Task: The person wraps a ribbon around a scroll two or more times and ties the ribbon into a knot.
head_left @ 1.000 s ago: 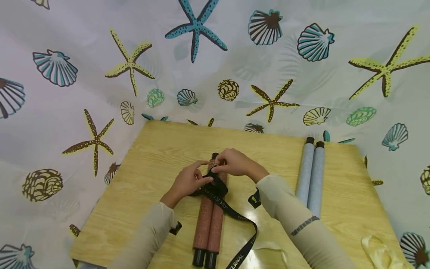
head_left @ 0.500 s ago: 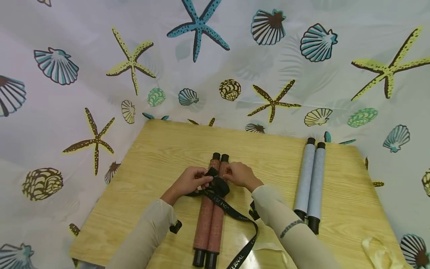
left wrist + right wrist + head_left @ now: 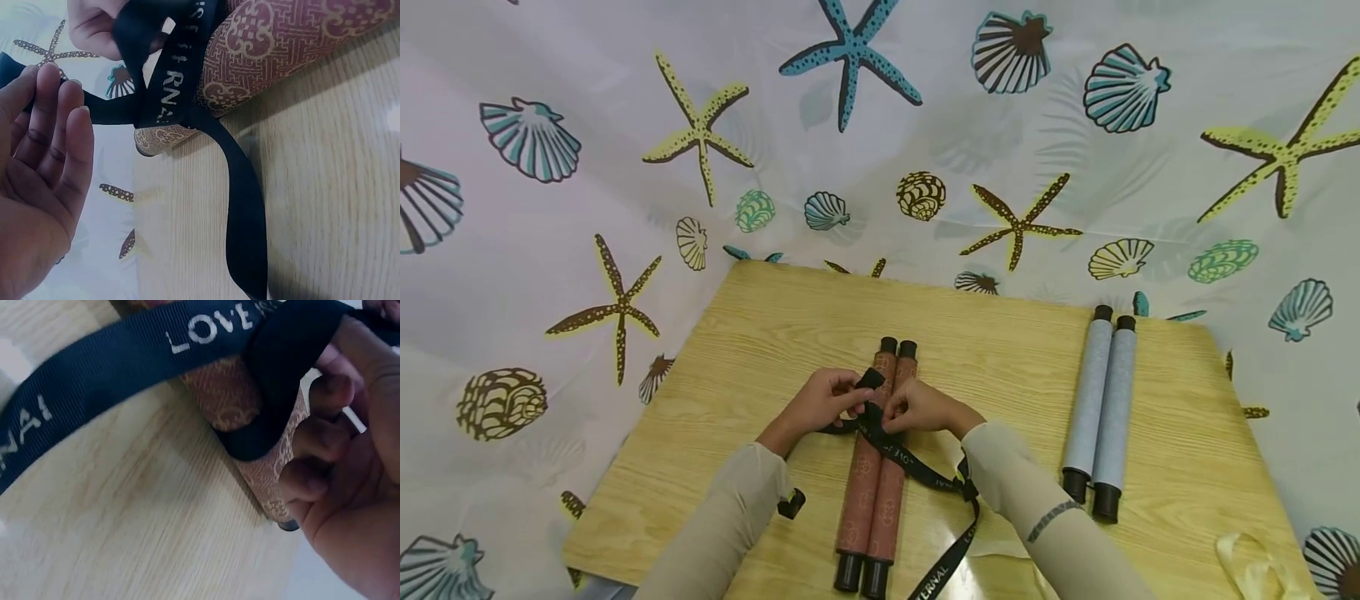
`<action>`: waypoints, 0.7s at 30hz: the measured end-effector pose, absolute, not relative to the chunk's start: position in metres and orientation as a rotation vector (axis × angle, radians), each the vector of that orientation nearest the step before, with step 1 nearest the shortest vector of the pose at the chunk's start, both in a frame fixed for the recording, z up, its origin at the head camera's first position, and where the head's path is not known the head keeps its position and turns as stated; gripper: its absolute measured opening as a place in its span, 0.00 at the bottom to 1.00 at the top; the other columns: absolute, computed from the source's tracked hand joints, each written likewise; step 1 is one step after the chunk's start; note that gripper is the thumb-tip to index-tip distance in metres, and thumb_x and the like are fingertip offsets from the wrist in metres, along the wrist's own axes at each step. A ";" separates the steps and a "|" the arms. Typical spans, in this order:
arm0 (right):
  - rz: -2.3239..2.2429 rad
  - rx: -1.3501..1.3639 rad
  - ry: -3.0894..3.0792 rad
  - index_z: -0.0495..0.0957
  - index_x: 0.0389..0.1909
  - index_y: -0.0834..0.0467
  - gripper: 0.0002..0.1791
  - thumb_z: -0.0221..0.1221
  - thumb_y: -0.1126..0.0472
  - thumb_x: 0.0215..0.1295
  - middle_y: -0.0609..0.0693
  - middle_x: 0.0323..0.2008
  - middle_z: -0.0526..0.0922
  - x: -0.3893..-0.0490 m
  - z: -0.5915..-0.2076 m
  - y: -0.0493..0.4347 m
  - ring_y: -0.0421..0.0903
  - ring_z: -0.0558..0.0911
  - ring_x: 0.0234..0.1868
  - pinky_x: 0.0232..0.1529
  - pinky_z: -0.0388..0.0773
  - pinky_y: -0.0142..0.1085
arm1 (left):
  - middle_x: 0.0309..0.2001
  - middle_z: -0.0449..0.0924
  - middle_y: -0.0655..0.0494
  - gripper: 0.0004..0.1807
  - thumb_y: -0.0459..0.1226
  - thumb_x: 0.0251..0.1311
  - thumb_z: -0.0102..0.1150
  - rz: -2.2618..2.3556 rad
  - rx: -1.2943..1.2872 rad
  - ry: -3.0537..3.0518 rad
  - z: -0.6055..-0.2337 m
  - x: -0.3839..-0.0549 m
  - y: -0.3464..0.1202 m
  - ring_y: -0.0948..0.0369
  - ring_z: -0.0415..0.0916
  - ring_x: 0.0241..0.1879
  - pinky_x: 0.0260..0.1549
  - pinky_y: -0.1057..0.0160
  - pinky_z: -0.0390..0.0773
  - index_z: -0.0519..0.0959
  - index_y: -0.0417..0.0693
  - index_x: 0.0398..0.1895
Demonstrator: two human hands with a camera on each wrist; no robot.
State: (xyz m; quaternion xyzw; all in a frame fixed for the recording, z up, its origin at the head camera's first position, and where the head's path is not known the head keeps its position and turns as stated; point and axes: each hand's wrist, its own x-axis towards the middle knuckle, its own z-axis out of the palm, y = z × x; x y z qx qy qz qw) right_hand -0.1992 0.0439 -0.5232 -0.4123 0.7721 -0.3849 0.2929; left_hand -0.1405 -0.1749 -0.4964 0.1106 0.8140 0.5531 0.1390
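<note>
Two red patterned rolls (image 3: 859, 500) with black end caps lie side by side on the wooden table. A black ribbon (image 3: 917, 472) with pale lettering passes around them and crosses on top, its long tail trailing toward the near edge. My left hand (image 3: 826, 402) pinches one end of the ribbon between thumb and fingers, left of the rolls. Over the rolls, my right hand (image 3: 925, 407) pinches a looped part of the same ribbon. In the right wrist view the ribbon loop (image 3: 281, 356) runs up to the right fingers (image 3: 322, 434), whose tips are partly hidden.
Two light blue rolls (image 3: 1087, 404) with black caps lie together on the right of the table (image 3: 775, 317). A cream ribbon (image 3: 1247, 567) is at the near right corner. Shell-and-starfish cloth (image 3: 865, 158) stands behind and around the table.
My right hand has come down toward me from the rolls' far ends, bringing the ribbon loop lower over the crossing. The left hand stays nearly in place, holding its ribbon end.
</note>
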 end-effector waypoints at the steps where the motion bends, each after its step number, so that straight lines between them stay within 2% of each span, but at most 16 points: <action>1: -0.998 -1.118 2.058 0.86 0.26 0.64 0.07 0.65 0.68 0.62 0.44 0.16 0.75 -0.198 -0.523 0.043 0.30 0.65 0.16 0.23 0.63 0.25 | 0.30 0.83 0.35 0.14 0.38 0.71 0.57 1.603 0.319 2.352 -0.497 -0.141 -0.174 0.49 0.83 0.29 0.16 0.67 0.75 0.81 0.31 0.42; 6: -0.919 -1.160 2.140 0.76 0.16 0.60 0.14 0.61 0.71 0.60 0.39 0.12 0.62 -0.193 -0.521 0.045 0.32 0.57 0.15 0.24 0.58 0.25 | 0.33 0.82 0.31 0.16 0.41 0.72 0.55 1.623 0.294 2.344 -0.500 -0.140 -0.176 0.41 0.82 0.32 0.17 0.66 0.76 0.80 0.33 0.36; 10: -0.971 -1.072 2.227 0.70 0.14 0.56 0.17 0.59 0.70 0.62 0.39 0.13 0.59 -0.192 -0.519 0.056 0.34 0.56 0.16 0.27 0.60 0.27 | 0.31 0.82 0.36 0.17 0.44 0.74 0.53 1.638 0.197 2.348 -0.504 -0.134 -0.185 0.51 0.82 0.29 0.20 0.63 0.78 0.78 0.37 0.35; 14: -1.076 -0.923 2.251 0.74 0.18 0.58 0.15 0.60 0.65 0.66 0.40 0.13 0.62 -0.191 -0.518 0.073 0.34 0.57 0.16 0.27 0.63 0.28 | 0.28 0.80 0.47 0.17 0.44 0.75 0.51 1.649 0.086 2.331 -0.509 -0.129 -0.197 0.63 0.77 0.27 0.20 0.62 0.78 0.78 0.37 0.38; 18: -1.127 -0.810 2.266 0.79 0.23 0.62 0.13 0.62 0.62 0.67 0.41 0.15 0.65 -0.190 -0.516 0.091 0.33 0.58 0.16 0.26 0.63 0.29 | 0.27 0.78 0.56 0.19 0.44 0.76 0.48 1.648 0.058 2.310 -0.514 -0.127 -0.206 0.64 0.78 0.27 0.20 0.64 0.78 0.77 0.34 0.40; 21: -1.127 -0.776 2.288 0.82 0.26 0.65 0.12 0.62 0.61 0.67 0.41 0.16 0.67 -0.189 -0.516 0.103 0.32 0.58 0.16 0.26 0.63 0.30 | 0.27 0.78 0.58 0.23 0.46 0.77 0.46 1.653 0.054 2.287 -0.517 -0.126 -0.210 0.61 0.80 0.28 0.20 0.63 0.80 0.75 0.31 0.40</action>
